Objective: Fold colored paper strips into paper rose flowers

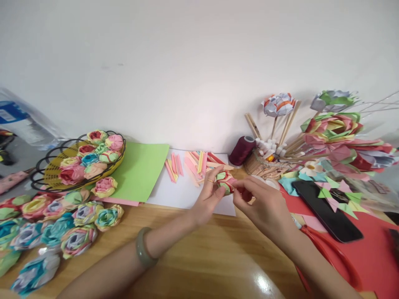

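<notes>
Between my two hands is a small paper flower (pixel 225 179) in pink, red and green, held above the edge of a white paper sheet (pixel 168 195). My left hand (pixel 209 195) has its fingers and thumb closed around the flower's left side. The fingers of my right hand (pixel 257 197) are pinched together at its right side, on a pink part of the flower; the fingertips partly hide what they grip. Just behind the hands, folded pink, yellow and red paper strips (pixel 199 162) lie on the white sheet.
At left, a yellow basket (pixel 51 166) holds paper flowers, with more paper flowers (pixel 77 241) before it. Green paper (pixel 137 170) lies beside it. At right are a maroon thread spool (pixel 242 150), a stick holder (pixel 264 166), a phone (pixel 327 211) and red scissors (pixel 333 253).
</notes>
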### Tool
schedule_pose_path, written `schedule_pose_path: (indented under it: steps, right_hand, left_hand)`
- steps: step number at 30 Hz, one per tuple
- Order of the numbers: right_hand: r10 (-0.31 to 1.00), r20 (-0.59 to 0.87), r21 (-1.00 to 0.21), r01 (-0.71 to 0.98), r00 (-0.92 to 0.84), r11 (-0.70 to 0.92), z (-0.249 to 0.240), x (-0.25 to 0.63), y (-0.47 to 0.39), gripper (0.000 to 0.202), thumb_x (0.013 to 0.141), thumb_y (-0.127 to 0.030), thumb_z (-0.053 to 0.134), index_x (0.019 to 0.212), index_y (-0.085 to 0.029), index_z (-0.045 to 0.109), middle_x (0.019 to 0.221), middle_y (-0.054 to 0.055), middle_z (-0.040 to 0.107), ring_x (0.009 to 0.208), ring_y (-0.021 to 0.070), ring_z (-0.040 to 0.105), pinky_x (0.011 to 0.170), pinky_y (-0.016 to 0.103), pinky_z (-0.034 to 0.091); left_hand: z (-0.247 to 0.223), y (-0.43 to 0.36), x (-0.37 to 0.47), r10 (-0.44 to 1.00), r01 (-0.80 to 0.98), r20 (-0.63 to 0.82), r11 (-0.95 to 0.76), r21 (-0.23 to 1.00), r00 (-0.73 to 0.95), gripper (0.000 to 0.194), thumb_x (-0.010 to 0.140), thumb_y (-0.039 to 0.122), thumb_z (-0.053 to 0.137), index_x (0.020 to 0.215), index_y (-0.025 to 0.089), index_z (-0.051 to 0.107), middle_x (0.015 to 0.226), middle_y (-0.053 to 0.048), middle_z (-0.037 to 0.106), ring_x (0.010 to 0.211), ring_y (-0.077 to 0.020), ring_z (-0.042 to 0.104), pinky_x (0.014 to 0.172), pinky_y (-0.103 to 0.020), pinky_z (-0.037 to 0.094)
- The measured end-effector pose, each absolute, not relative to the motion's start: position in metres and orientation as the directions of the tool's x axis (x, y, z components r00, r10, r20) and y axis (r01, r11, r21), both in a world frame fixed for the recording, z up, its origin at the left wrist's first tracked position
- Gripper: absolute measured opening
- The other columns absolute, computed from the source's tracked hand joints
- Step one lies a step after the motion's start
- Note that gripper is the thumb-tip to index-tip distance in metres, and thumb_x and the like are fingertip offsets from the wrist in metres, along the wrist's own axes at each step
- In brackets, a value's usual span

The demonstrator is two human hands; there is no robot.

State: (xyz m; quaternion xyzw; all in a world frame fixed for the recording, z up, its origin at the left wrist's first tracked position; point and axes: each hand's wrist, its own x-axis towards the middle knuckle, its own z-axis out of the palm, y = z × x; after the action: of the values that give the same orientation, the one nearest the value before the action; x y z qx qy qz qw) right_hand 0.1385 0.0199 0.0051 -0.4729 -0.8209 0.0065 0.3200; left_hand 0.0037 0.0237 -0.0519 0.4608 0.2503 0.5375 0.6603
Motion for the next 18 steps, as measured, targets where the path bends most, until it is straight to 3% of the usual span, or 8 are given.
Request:
schedule_pose_path:
  steps: [2, 4, 9, 11, 13, 15, 18]
  right_hand:
    - [0.824, 0.434, -0.415, 0.73, -0.365, 0.542, 0.009, 0.141, 0.021, 0.015, 0.075, -0.015, 0.05, 0.08, -0.015, 0.064, 0.061, 0.001, 0.058, 0.052, 0.0102, 0.053, 0.05, 0.02, 0.041]
    - [0.836, 0.405, -0.43, 0.73, -0.37, 0.531, 0.01, 0.142, 0.021, 0.015, 0.077, -0.016, 0.049, 0.081, -0.016, 0.064, 0.063, 0.002, 0.06, 0.054, 0.0108, 0.053, 0.051, 0.021, 0.041]
    - [0.764, 0.538, -0.218, 0.816, -0.357, 0.535, 0.003, 0.139, 0.018, 0.018, 0.08, -0.021, 0.049, 0.076, -0.016, 0.065, 0.064, 0.003, 0.063, 0.051, 0.0107, 0.053, 0.048, 0.021, 0.039]
    - [0.749, 0.561, -0.192, 0.824, -0.353, 0.533, 0.002, 0.137, 0.016, 0.019, 0.081, -0.021, 0.049, 0.079, -0.016, 0.066, 0.067, 0.004, 0.065, 0.052, 0.011, 0.054, 0.049, 0.021, 0.04]
    - [0.785, 0.52, -0.293, 0.793, -0.337, 0.535, 0.004, 0.137, 0.015, 0.019, 0.082, -0.021, 0.049, 0.085, -0.016, 0.067, 0.071, 0.005, 0.066, 0.056, 0.0119, 0.056, 0.052, 0.022, 0.042]
    - [0.855, 0.41, -0.485, 0.717, -0.318, 0.5, 0.009, 0.138, 0.016, 0.021, 0.082, -0.023, 0.048, 0.087, -0.016, 0.067, 0.073, 0.005, 0.066, 0.059, 0.0125, 0.056, 0.053, 0.023, 0.043]
    - [0.937, 0.18, -0.739, 0.587, -0.3, 0.33, 0.017, 0.142, 0.021, 0.023, 0.082, -0.03, 0.05, 0.084, -0.017, 0.068, 0.065, 0.002, 0.063, 0.054, 0.0116, 0.054, 0.048, 0.022, 0.042]
  left_hand:
    - [-0.052, 0.024, 0.004, 0.941, -0.48, 0.169, -0.008, 0.877, 0.294, 0.045, 0.084, 0.032, 0.046, 0.128, 0.03, 0.035, 0.131, -0.006, 0.03, 0.12, -0.0231, 0.037, 0.098, -0.04, 0.038]
    - [-0.052, 0.024, 0.003, 0.939, -0.484, 0.177, -0.014, 0.875, 0.294, 0.044, 0.084, 0.033, 0.046, 0.127, 0.031, 0.036, 0.133, -0.005, 0.028, 0.119, -0.0233, 0.039, 0.098, -0.04, 0.038]
    - [-0.052, 0.023, 0.004, 0.943, -0.479, 0.158, 0.001, 0.878, 0.292, 0.045, 0.083, 0.033, 0.047, 0.126, 0.03, 0.036, 0.132, -0.006, 0.029, 0.119, -0.0234, 0.039, 0.096, -0.039, 0.039]
    - [-0.051, 0.023, 0.004, 0.948, -0.476, 0.142, 0.012, 0.879, 0.286, 0.046, 0.083, 0.033, 0.047, 0.127, 0.029, 0.035, 0.133, -0.007, 0.03, 0.12, -0.023, 0.039, 0.098, -0.04, 0.038]
    - [-0.051, 0.023, 0.003, 0.953, -0.478, 0.13, 0.018, 0.878, 0.275, 0.046, 0.084, 0.033, 0.047, 0.127, 0.028, 0.034, 0.134, -0.007, 0.03, 0.121, -0.0227, 0.038, 0.1, -0.04, 0.036]
    - [-0.05, 0.022, 0.003, 0.956, -0.481, 0.124, 0.021, 0.876, 0.267, 0.045, 0.084, 0.033, 0.047, 0.127, 0.029, 0.034, 0.136, -0.007, 0.028, 0.122, -0.0228, 0.037, 0.1, -0.04, 0.035]
    - [-0.05, 0.022, 0.003, 0.955, -0.483, 0.127, 0.019, 0.876, 0.269, 0.045, 0.084, 0.033, 0.047, 0.126, 0.029, 0.035, 0.136, -0.007, 0.027, 0.122, -0.0228, 0.036, 0.1, -0.04, 0.035]
